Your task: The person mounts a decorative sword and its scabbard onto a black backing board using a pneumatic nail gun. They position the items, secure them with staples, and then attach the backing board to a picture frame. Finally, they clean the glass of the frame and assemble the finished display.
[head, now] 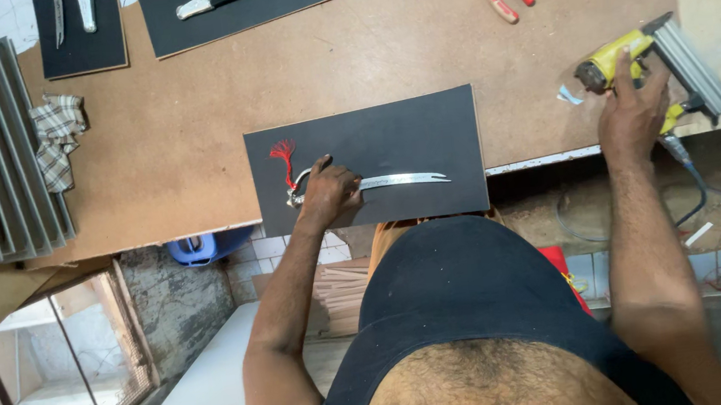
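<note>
Two things are gripped: the stiff, light, sharp-tipped small sword [394,180] at its hilt by the left hand's [328,194] closed fingers on the black board [425,138] at the desk's [192,131] near edge, and the heavier yellow nail gun [631,53] at its body by the right hand's [634,111] curled fingers near the right edge.

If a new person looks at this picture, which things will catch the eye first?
First, the small silver sword with a red tassel, lying on a black board at the table's near edge, with the left hand on its hilt. Then the yellow nail gun at the right, under the right hand.
</note>
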